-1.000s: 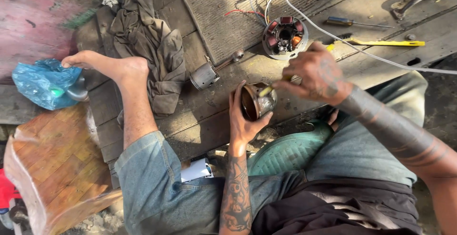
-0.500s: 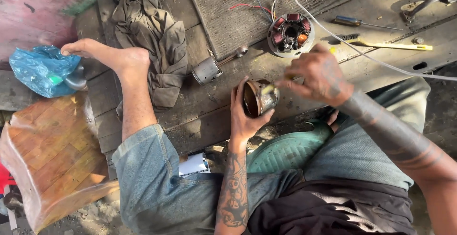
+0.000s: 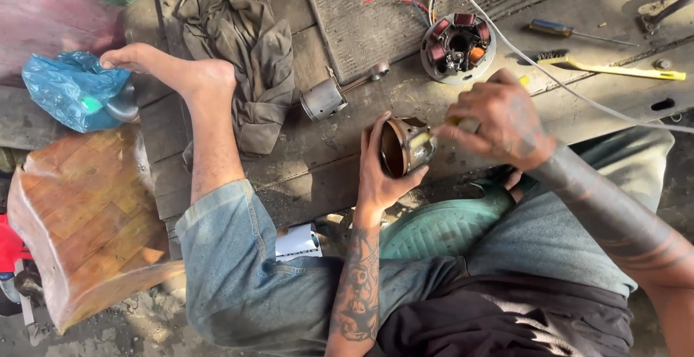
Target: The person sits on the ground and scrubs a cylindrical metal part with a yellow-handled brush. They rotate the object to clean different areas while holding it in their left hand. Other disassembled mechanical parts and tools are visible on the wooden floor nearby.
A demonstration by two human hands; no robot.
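Observation:
My left hand [image 3: 382,172] cups a round, rusty metal flywheel rotor [image 3: 405,146] with its hollow side toward me. My right hand [image 3: 499,118] is closed on a small yellowish tool whose tip presses against the rotor's right side. Just beyond my hands a stator plate [image 3: 457,46] with copper coils and coloured wires lies on the wooden boards. A piston with its connecting rod [image 3: 334,95] rests to the left of my hands. My bare left foot [image 3: 177,71] is stretched out on the boards.
A crumpled grey rag [image 3: 249,53] lies at the top. A blue plastic bag [image 3: 72,89] and a wooden block [image 3: 87,212] sit left. A yellow-handled brush [image 3: 607,68], a screwdriver [image 3: 564,31] and a white cable [image 3: 578,93] lie right. A green sandal [image 3: 441,230] is under my leg.
My right hand has shifted right and a little away from the rotor's top, now working at its side. The left hand keeps the rotor in the same grip.

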